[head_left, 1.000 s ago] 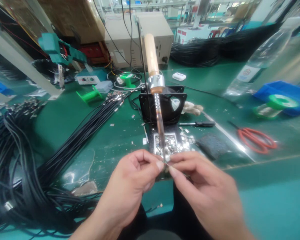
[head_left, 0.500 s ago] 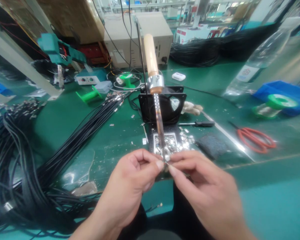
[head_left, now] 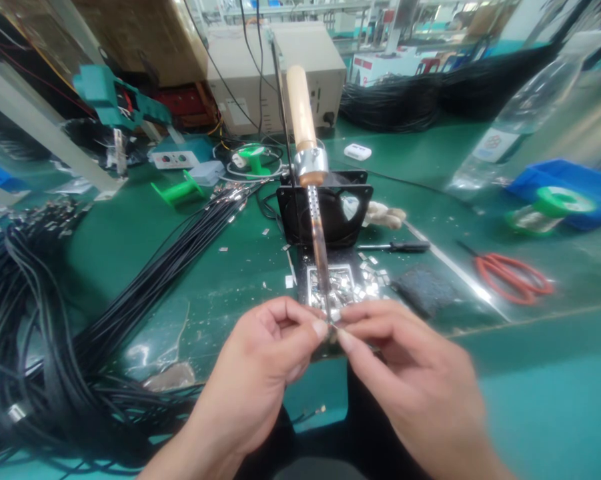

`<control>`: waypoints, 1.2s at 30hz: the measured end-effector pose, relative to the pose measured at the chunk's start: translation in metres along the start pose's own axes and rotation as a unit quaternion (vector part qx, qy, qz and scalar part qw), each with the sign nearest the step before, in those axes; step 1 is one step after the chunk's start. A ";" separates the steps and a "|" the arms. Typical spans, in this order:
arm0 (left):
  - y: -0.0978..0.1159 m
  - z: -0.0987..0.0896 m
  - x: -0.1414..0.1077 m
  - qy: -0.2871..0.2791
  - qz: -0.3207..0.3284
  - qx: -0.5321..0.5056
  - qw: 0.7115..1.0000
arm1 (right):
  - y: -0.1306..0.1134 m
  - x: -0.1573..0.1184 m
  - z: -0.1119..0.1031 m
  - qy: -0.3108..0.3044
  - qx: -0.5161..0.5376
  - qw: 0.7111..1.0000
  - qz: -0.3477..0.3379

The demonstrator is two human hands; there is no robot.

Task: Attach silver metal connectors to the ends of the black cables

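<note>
A soldering iron [head_left: 319, 247] with a wooden handle hangs tip down in a stand, its tip between my fingertips. My left hand [head_left: 275, 360] is pinched closed just left of the tip, on something too small to make out. From the right, my right hand [head_left: 410, 373] is also closed in a pinch, its thumb and fingers close to the tip; what they hold is hidden. Right behind the fingers, a small tray [head_left: 308, 283] is filled with small metal pieces, and more pieces [head_left: 373, 280] lie scattered beside it.
Black cables [head_left: 45, 320] are heaped at the left, with a bundle [head_left: 175, 257] reaching back. A black fan frame [head_left: 290, 223] stands behind the iron. Red-handled scissors [head_left: 513, 279], a screwdriver [head_left: 410, 247], a solder spool [head_left: 547, 212], a blue bin [head_left: 575, 180] and a bottle [head_left: 520, 120] are at the right.
A thin wisp of smoke now shows near the iron's metal collar. Both hands keep nearly the same position.
</note>
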State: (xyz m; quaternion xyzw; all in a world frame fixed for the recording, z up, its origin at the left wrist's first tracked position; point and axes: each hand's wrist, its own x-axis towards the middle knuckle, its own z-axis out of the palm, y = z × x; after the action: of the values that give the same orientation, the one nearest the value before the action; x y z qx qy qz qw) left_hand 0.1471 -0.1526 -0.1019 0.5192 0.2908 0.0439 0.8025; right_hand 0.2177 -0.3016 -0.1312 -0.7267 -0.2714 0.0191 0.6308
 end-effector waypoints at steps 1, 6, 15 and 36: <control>0.000 0.000 0.000 0.000 0.000 0.000 1.000 | 0.000 0.000 0.000 0.001 0.002 1.000 -0.002; 0.000 0.001 0.000 0.002 0.001 -0.001 1.000 | 0.001 0.000 0.001 0.003 0.003 1.000 -0.005; -0.002 0.000 0.000 0.003 0.000 -0.003 1.000 | -0.004 0.002 0.001 0.004 0.003 1.000 -0.003; -0.003 0.001 0.000 0.004 -0.001 -0.004 1.000 | -0.006 0.005 0.001 -0.007 -0.006 1.000 0.006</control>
State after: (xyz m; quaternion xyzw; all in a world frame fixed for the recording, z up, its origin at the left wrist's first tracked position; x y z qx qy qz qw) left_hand 0.1470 -0.1541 -0.1042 0.5157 0.2949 0.0461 0.8031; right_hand 0.2190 -0.2983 -0.1248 -0.7318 -0.2718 0.0262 0.6244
